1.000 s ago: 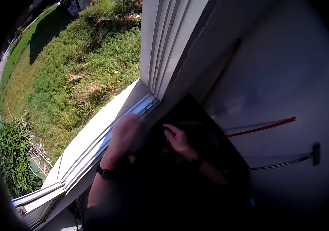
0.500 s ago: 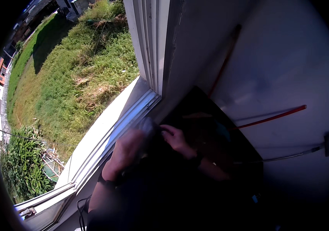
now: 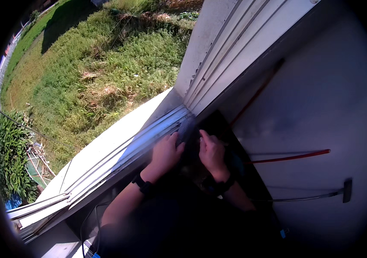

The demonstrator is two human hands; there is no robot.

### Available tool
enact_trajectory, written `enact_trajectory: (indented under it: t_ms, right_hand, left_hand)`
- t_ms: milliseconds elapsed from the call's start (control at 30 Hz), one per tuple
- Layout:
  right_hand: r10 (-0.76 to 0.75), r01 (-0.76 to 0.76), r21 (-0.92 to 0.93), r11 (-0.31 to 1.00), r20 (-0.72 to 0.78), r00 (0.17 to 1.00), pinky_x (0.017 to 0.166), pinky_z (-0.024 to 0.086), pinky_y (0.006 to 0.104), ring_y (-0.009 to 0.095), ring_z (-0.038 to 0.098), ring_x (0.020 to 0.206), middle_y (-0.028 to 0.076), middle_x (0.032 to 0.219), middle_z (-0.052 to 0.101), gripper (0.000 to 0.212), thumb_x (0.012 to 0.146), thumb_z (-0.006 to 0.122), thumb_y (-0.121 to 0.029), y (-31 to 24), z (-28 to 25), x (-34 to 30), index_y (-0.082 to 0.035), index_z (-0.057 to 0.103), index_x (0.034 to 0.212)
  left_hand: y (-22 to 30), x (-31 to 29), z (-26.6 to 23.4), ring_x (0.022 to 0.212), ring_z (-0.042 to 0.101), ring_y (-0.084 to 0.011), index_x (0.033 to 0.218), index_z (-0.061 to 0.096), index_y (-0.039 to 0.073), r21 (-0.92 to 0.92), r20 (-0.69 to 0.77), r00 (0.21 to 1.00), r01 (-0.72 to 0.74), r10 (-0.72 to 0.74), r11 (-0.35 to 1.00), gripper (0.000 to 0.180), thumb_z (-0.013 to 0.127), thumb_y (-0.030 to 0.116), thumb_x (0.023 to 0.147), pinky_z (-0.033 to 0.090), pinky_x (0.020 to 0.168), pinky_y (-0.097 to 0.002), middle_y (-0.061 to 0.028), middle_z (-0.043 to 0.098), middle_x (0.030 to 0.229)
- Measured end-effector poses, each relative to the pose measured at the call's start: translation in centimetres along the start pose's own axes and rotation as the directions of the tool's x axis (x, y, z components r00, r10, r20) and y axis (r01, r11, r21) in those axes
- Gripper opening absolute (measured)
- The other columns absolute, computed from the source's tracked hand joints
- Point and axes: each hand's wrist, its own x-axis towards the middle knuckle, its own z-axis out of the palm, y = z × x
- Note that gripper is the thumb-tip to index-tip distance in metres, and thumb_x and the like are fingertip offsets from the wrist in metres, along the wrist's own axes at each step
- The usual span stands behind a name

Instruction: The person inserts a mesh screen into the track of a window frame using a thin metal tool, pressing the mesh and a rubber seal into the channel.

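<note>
My left hand (image 3: 166,151) is closed on a dark grey piece of cloth (image 3: 186,130) near the inner corner of the window frame. My right hand (image 3: 212,153) is beside it, fingers curled at the cloth's dark right side. The cloth's lower part is lost in shadow between my hands. Just beyond it, the pale window track (image 3: 149,137) meets the upright frame (image 3: 230,51). A dark band (image 3: 142,184) circles my left wrist, and another dark band (image 3: 224,185) sits on the right.
A black box-like container (image 3: 252,172) stands to the right, holding long-handled things: a red stick (image 3: 295,158), a reddish-brown stick (image 3: 258,92) and a metal rod with a dark end (image 3: 347,190). A black cable (image 3: 82,228) hangs lower left. Grass (image 3: 101,86) lies outside.
My view has shifted, so the window corner sits further right. My left hand, blurred before, is now sharp beside the corner with the cloth. My right hand has turned more upright.
</note>
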Motion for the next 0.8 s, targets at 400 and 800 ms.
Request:
enact_trajectory:
  t_ms: [400, 800]
  right_hand:
    - [0.026, 0.095, -0.463, 0.881, 0.248, 0.968, 0.057, 0.052, 0.0417, 0.034, 0.063, 0.066, 0.015, 0.077, 0.062, 0.018, 0.081, 0.056, -0.012, -3.4, 0.2, 6.0, -0.005, 0.062, 0.096]
    - [-0.116, 0.419, -0.563, 0.713, 0.495, 0.861, 0.059, 0.053, 0.0396, 0.03, 0.066, 0.066, 0.014, 0.068, 0.065, 0.009, 0.075, 0.058, -0.011, -5.2, 0.6, 9.8, -0.008, 0.066, 0.071]
  left_hand:
    - [0.2, 2.8, 0.2, 0.084, 0.061, -0.0393, 0.12, 0.05, 0.004, -0.008, 0.071, 0.997, 0.001, 0.0, 1.0, 0.044, 0.058, 0.026, 0.084, 0.05, 0.072, -0.0468, -0.0198, 0.06, 0.093]
    - [-2.0, 3.3, -0.5, 0.07, 0.065, -0.0301, 0.107, 0.052, -0.002, 0.167, 0.172, 0.974, -0.178, 0.15, 0.97, 0.027, 0.051, 0.013, 0.084, 0.053, 0.059, -0.039, -0.0171, 0.058, 0.088]
